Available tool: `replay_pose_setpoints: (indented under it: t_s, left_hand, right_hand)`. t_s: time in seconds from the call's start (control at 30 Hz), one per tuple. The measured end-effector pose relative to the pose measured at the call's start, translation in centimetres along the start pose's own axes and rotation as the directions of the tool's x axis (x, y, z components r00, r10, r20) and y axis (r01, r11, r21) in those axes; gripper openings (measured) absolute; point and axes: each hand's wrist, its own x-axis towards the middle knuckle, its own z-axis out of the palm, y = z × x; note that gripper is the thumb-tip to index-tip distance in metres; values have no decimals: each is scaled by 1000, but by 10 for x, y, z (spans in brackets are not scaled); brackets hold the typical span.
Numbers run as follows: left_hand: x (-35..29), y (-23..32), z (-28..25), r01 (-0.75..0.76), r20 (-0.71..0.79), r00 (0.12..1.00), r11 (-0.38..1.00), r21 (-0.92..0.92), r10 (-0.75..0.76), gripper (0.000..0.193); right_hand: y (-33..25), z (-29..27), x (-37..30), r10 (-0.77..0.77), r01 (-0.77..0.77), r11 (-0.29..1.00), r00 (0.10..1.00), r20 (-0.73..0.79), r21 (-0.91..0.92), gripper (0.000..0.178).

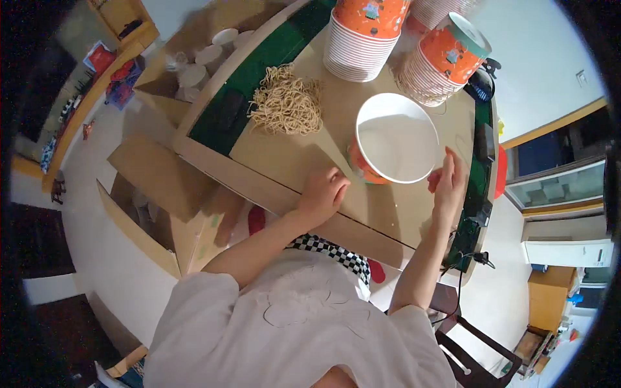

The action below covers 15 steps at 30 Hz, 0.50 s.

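Observation:
A large white-lined paper bucket point(396, 139) with an orange printed outside stands on the cardboard-covered table, its open mouth tilted toward me; nothing shows inside. Just right of its rim is my right hand point(447, 181), fingers apart, the index stretched out; whether a fingertip touches the bucket I cannot tell. My left hand point(323, 196) rests by the near edge of the cardboard, left of the bucket, with its fingers curled in and no object visible in them. Beyond it lies a heap of thin tan loops point(288, 102), like rubber bands.
Two tall stacks of nested orange paper buckets, the left stack point(361, 52) and the right stack point(443, 61), stand at the far side. Open cardboard boxes point(162, 187) sit left of the table. Black cables and a plug point(482, 260) hang at the right edge, near a dark chair point(479, 349).

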Motion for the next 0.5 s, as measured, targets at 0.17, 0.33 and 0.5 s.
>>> replay_pose_setpoints:
  t_s: [0.17, 0.33, 0.5]
  left_hand:
    - [-3, 10, -6, 38, -64, 997, 997, -71, -43, 8]
    - [-11, -7, -11, 12, -202, 978, 979, -205, -54, 11]
    - [10, -27, -61, 140, -352, 902, 941, -307, -249, 12]
  right_hand:
    - [95, 16, -60, -55, 70, 990, 990, -130, 121, 13]
    - [75, 34, -117, -88, 92, 995, 989, 116, -28, 14]
    - [88, 45, -87, 2, 12, 991, 994, -105, 132, 17]
